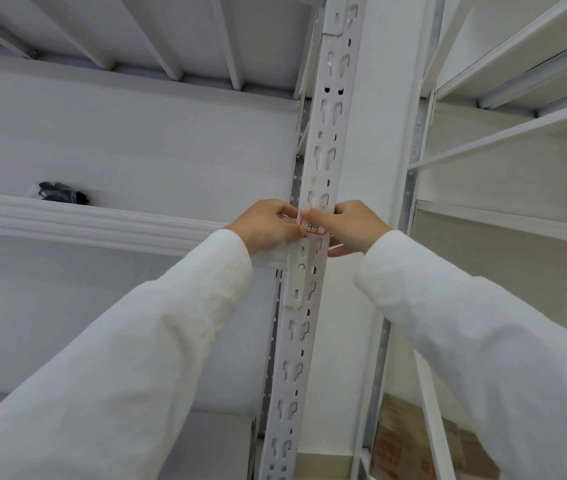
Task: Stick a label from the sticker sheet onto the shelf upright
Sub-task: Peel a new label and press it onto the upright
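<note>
White-painted steel, perforated with keyhole slots: the shelf upright (309, 306) runs up the middle of my view, tilting slightly right toward the top. Item one, the label (313, 227): small, white, red-bordered, dark handwritten marks on it, lying against the front face of the upright at the height of my hands. Item two, my left hand (268, 225): fingers curled at the left edge of the label, thumb and fingertips pinched on it. Item three, my right hand (351, 225): forefinger stretched leftward across the top of the label, pressing it to the metal; its lower fingers are curled round a thin white strip that juts out beneath the hand, which may be the sticker sheet, though I cannot tell for sure. Both white sleeves (129, 358) reach up from the lower corners. Item four, a white shelf beam (84, 221) meets the upright from the left, just under my left hand. Item five, a small black bundle (62, 192) sits on that shelf, well to the left. Item six, brown cardboard boxes (410, 441) with red print, low on the right behind the neighbouring frame.
</note>
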Demonstrator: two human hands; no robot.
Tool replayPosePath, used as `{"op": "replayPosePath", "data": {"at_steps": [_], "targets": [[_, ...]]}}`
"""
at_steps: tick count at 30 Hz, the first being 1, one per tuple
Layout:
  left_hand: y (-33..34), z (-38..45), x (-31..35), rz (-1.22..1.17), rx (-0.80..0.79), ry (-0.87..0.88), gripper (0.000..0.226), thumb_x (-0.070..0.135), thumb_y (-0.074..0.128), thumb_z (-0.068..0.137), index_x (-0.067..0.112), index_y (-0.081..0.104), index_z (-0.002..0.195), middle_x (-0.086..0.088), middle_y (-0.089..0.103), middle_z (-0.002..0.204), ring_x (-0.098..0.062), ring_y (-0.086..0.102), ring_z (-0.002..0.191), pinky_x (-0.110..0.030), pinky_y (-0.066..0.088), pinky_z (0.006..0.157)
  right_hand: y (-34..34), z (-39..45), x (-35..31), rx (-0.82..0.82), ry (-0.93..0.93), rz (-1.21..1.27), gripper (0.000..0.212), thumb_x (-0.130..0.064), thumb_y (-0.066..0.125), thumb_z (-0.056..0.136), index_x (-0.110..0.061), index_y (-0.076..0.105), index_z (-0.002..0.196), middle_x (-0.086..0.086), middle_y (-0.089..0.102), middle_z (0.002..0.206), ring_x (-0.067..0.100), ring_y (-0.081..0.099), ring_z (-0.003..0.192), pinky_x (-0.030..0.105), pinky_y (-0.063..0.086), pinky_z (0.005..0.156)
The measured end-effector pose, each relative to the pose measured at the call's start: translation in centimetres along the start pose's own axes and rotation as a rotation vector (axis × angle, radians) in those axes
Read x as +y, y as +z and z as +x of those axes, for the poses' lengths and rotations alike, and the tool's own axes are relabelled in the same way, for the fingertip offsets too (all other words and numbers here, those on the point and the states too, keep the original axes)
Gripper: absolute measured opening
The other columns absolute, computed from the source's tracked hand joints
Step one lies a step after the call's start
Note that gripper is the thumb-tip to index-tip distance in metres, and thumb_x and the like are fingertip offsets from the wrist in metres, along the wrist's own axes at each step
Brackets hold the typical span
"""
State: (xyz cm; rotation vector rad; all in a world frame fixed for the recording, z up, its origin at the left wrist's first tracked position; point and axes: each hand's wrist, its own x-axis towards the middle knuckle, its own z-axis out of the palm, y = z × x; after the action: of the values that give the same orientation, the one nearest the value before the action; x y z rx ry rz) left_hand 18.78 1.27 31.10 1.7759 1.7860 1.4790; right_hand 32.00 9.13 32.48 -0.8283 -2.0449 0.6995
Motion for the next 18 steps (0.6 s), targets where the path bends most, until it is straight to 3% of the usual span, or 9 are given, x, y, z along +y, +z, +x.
{"op": "replayPosePath", "data": {"at_steps": [5, 10, 15, 17, 18], "targets": [[0.1, 0.2, 0.2, 0.03, 0.035, -0.014, 0.034, 0.038, 0.061, 0.086, 0.016, 0.061, 0.111, 0.0, 0.063, 0.105, -0.016, 0.057, 0.101, -0.025, 0.04, 0.089, -1.7, -0.1, 0.5, -0.186, -0.025, 0.1, 0.025, -0.031, 0.061, 0.088, -0.009, 0.065, 0.099, 0.007, 0.071, 0.096, 0.015, 0.071, 0.078, 0.023, 0.059, 0.069], [1.1, 0.8, -0.4, 0.095, 0.171, 0.007, 0.024, 0.046, 0.058, 0.084, 0.023, 0.06, 0.091, 0.001, 0.062, 0.092, -0.025, 0.061, 0.107, -0.045, 0.042, 0.102, -1.7, -0.3, 1.5, -0.224, -0.032, 0.251, 0.012, -0.022, 0.061, 0.089, -0.013, 0.067, 0.094, 0.003, 0.073, 0.092, 0.014, 0.072, 0.081, 0.023, 0.058, 0.075], [0.7, 0.8, -0.2, 0.084, 0.143, -0.004, 0.026, 0.041, 0.06, 0.085, 0.02, 0.062, 0.1, -0.005, 0.065, 0.107, -0.025, 0.059, 0.106, -0.038, 0.043, 0.101, -1.8, -0.4, 1.4, -0.234, -0.051, 0.106, 0.01, -0.015, 0.066, 0.085, -0.022, 0.066, 0.091, -0.004, 0.071, 0.089, 0.011, 0.067, 0.084, 0.033, 0.055, 0.087], [0.5, 0.7, 0.1, 0.041, 0.102, -0.016, 0.028, 0.036, 0.061, 0.085, 0.017, 0.062, 0.106, -0.003, 0.061, 0.103, -0.02, 0.055, 0.095, -0.028, 0.042, 0.087, -1.3, -0.3, 1.0, -0.181, -0.049, -0.002, 0.017, -0.024, 0.072, 0.078, -0.018, 0.066, 0.093, -0.001, 0.071, 0.089, 0.013, 0.067, 0.084, 0.032, 0.056, 0.082], [0.4, 0.7, 0.2, 0.031, 0.078, -0.021, 0.025, 0.032, 0.061, 0.086, 0.016, 0.062, 0.105, -0.001, 0.059, 0.101, -0.017, 0.052, 0.092, -0.026, 0.039, 0.081, -0.9, -0.1, 0.8, -0.127, -0.052, -0.073, 0.03, -0.032, 0.074, 0.074, -0.012, 0.066, 0.096, 0.002, 0.071, 0.09, 0.015, 0.068, 0.083, 0.033, 0.057, 0.08]]}}
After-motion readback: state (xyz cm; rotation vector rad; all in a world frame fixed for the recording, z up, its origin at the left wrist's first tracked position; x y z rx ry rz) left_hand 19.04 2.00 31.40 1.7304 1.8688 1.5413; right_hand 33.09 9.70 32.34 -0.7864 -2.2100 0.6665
